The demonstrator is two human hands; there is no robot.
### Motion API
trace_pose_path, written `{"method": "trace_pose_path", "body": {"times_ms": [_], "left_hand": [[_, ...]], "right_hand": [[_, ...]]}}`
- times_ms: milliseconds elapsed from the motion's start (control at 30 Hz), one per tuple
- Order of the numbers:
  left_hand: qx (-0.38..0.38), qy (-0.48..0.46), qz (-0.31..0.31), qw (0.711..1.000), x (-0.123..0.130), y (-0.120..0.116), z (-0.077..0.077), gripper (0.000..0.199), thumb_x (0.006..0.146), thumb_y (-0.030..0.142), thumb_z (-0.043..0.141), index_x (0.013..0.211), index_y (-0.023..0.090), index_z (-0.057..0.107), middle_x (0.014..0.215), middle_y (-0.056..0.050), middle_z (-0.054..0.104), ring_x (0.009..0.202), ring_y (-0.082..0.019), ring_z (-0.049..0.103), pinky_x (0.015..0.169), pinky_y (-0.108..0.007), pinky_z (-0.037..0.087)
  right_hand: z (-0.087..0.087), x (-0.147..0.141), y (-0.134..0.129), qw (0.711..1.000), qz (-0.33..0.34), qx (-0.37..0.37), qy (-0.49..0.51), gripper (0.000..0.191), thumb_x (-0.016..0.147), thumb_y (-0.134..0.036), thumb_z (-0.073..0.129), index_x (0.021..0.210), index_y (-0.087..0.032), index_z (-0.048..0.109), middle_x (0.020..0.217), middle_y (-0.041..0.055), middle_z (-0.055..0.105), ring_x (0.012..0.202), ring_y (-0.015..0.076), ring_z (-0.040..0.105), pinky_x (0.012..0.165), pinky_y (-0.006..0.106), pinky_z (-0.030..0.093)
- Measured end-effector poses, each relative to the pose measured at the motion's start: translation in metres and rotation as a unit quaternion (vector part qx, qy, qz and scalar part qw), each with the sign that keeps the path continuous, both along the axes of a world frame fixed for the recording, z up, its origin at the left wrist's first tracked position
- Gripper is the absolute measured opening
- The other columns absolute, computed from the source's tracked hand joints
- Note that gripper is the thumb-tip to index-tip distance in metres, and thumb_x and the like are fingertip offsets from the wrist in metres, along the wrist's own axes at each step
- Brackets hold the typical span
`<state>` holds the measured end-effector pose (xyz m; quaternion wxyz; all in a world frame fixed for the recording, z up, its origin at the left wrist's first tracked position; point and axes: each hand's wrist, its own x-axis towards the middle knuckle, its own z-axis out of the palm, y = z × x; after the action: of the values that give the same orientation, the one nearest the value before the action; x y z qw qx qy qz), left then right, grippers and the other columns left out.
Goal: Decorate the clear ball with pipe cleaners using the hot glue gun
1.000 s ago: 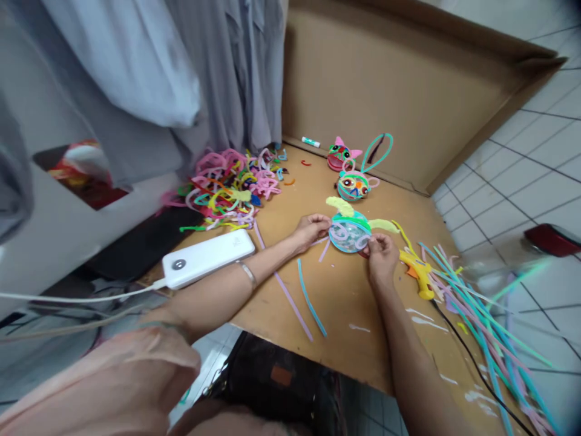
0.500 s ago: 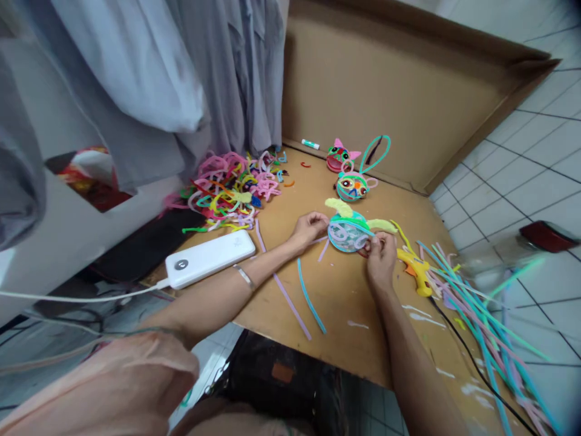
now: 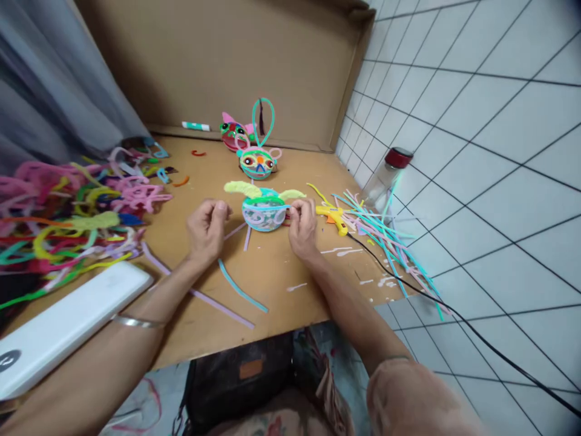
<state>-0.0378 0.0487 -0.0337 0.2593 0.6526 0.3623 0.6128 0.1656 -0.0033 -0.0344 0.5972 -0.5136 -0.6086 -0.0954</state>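
A round craft piece (image 3: 264, 219), clear with lilac curls in front and green on top, sits on the table between my hands. Two fuzzy pale-yellow ear-like strips (image 3: 242, 188) stick out from its top. My right hand (image 3: 302, 227) is closed at its right side, pinching the end of a light-blue pipe cleaner (image 3: 276, 208) that runs across its front. My left hand (image 3: 206, 230) is curled closed just left of the piece, apart from it; whatever its fingers may hold is hidden. Lilac (image 3: 222, 307) and blue pipe cleaners (image 3: 240, 289) lie nearer the front edge.
Two decorated animal heads (image 3: 256, 163) stand behind the piece. A yellow glue gun (image 3: 336, 219) with a black cord lies right, beside loose pipe cleaners (image 3: 403, 257) and a red-lidded jar (image 3: 384, 178). At left are a colourful pipe-cleaner heap (image 3: 97, 212) and a white power bank (image 3: 77, 321).
The camera view has turned right. My left hand has drawn back from the craft piece's left side and curled more tightly. My right hand stays at its right side.
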Motion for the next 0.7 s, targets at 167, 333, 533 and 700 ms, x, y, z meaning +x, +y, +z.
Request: {"method": "trace_pose_path", "body": {"times_ms": [167, 333, 533, 700], "left_hand": [[0.034, 0.042, 0.004, 0.999, -0.003, -0.006, 0.004, 0.028, 0.095, 0.043, 0.052, 0.078, 0.021, 0.061, 0.071, -0.001, 0.062, 0.064, -0.015, 0.057, 0.064, -0.028, 0.047], [0.077, 0.071, -0.021, 0.994, 0.002, -0.014, 0.006, 0.029, 0.092, 0.044, 0.056, 0.102, 0.018, 0.063, 0.076, 0.000, 0.064, 0.066, -0.013, 0.059, 0.066, -0.026, 0.049], [0.069, 0.083, -0.085, 0.990, 0.013, -0.026, 0.009, 0.044, 0.089, 0.048, 0.061, 0.120, 0.017, 0.061, 0.074, 0.001, 0.064, 0.060, -0.012, 0.056, 0.062, -0.025, 0.048], [0.028, 0.094, -0.069, 0.993, 0.013, -0.034, 0.013, 0.040, 0.092, 0.052, 0.054, 0.104, 0.017, 0.069, 0.067, -0.001, 0.065, 0.059, -0.013, 0.060, 0.060, -0.025, 0.048]], "right_hand": [[0.001, -0.006, -0.005, 1.000, 0.022, 0.010, 0.021, 0.022, 0.105, -0.036, 0.034, 0.091, -0.024, 0.046, 0.088, 0.0033, 0.054, 0.085, 0.0169, 0.055, 0.079, 0.031, 0.049], [0.001, -0.009, -0.007, 0.999, 0.020, 0.012, -0.023, 0.022, 0.106, -0.033, 0.032, 0.092, -0.023, 0.047, 0.087, 0.0037, 0.054, 0.082, 0.0166, 0.056, 0.073, 0.028, 0.049], [0.001, -0.009, -0.011, 0.985, 0.010, 0.004, -0.173, 0.028, 0.105, -0.026, 0.028, 0.098, -0.020, 0.054, 0.093, 0.0095, 0.061, 0.090, 0.0194, 0.060, 0.081, 0.030, 0.050], [0.003, -0.010, -0.015, 0.966, 0.012, -0.015, -0.258, 0.031, 0.104, -0.019, 0.028, 0.101, -0.016, 0.058, 0.099, 0.0132, 0.064, 0.088, 0.0208, 0.060, 0.082, 0.032, 0.050]]}}
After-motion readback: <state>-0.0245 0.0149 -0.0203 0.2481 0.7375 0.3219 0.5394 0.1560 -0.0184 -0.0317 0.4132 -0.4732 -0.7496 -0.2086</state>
